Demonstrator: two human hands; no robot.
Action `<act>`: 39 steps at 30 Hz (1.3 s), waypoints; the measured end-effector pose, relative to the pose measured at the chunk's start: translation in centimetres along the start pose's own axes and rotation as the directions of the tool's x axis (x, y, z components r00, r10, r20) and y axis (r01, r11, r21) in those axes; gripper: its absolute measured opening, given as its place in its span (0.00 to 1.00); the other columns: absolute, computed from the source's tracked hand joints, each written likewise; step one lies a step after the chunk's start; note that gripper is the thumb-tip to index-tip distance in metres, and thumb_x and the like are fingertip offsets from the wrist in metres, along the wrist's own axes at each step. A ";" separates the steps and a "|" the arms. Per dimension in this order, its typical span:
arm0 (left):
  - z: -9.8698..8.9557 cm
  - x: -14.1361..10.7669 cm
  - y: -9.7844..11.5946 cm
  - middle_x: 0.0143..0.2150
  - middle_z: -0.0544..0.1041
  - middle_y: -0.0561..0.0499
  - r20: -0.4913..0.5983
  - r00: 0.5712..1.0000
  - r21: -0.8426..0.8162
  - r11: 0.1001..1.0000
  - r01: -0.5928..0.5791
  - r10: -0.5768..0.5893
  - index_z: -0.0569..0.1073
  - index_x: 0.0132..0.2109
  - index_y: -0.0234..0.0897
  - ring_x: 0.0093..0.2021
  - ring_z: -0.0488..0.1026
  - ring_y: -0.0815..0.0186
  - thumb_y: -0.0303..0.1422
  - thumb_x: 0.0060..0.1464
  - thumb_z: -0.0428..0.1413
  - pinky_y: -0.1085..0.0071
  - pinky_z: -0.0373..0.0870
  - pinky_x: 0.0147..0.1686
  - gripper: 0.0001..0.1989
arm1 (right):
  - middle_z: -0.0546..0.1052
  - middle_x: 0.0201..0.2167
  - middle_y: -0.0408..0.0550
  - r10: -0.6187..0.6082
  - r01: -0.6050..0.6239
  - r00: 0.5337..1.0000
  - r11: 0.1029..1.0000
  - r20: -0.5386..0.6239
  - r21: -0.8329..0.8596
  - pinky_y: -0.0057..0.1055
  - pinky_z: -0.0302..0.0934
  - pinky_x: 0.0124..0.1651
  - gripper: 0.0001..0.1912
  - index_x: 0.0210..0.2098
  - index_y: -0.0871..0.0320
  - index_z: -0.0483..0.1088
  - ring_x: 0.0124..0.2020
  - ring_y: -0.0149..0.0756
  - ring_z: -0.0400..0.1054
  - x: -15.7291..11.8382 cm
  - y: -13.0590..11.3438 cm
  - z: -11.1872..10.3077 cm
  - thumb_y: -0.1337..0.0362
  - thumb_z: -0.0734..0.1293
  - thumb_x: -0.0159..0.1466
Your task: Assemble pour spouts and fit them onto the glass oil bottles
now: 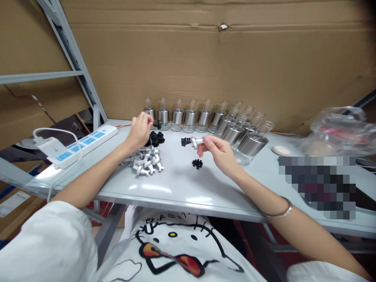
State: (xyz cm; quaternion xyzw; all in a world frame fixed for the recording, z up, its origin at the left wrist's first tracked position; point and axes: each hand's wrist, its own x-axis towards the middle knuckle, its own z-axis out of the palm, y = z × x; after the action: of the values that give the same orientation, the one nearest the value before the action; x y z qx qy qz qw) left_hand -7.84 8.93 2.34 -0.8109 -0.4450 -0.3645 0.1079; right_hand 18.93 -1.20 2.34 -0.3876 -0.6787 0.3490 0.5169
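My left hand (140,129) is raised above the left part of the table, fingers pinching a black ribbed stopper (158,125). Just below it sits a small heap of black stoppers (156,138). In front of that heap lies a pile of silver pourer spouts (147,160). My right hand (217,152) grips one silver pourer spout (195,143) by its narrow end, the round flange pointing left. Behind this spout is a cluster of small black parts (185,141), partly hidden. A second group of small black parts (197,163) lies nearer to me.
Several glass bottles with metal sleeves (190,117) line the back and right of the table (176,192). On the left is a power strip (85,145) with a white cable. A white oval object (281,150) and a clear plastic bag (343,133) are at right.
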 end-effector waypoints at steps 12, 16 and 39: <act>-0.8 -3.4 7.6 0.35 0.67 0.50 -0.190 0.899 -0.181 0.886 -0.427 0.395 0.55 0.39 0.40 0.36 0.64 0.64 0.26 0.63 0.39 0.65 0.57 0.38 0.05 | 0.73 0.20 0.46 0.040 -0.044 0.998 0.996 0.050 0.081 0.33 0.65 0.33 0.25 0.21 0.59 0.69 0.22 0.32 0.66 -0.2 -0.5 0.2 0.44 0.64 0.60; -0.9 -3.5 7.6 0.35 0.67 0.49 -0.184 0.899 -0.150 0.892 -0.425 0.398 0.54 0.40 0.40 0.37 0.65 0.64 0.26 0.63 0.39 0.64 0.58 0.38 0.04 | 0.73 0.20 0.46 0.051 -0.060 0.995 0.993 0.084 0.102 0.33 0.65 0.32 0.24 0.21 0.59 0.70 0.21 0.32 0.67 -0.3 -0.5 0.3 0.45 0.65 0.59; -1.3 -3.7 8.2 0.34 0.69 0.49 -0.244 0.855 -0.164 0.849 -0.501 0.458 0.57 0.40 0.39 0.36 0.66 0.64 0.21 0.58 0.43 0.66 0.59 0.38 0.07 | 0.77 0.21 0.45 0.137 -0.208 0.919 0.965 0.371 0.159 0.27 0.63 0.27 0.15 0.32 0.61 0.73 0.20 0.29 0.69 -0.8 -0.5 0.1 0.54 0.71 0.57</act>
State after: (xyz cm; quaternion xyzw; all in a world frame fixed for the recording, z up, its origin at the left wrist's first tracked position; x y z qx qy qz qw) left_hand -3.19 1.14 1.87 -0.8635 -0.1712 -0.4507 0.1479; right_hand 18.86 -2.13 2.37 -0.3239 -0.6868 0.5225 0.3877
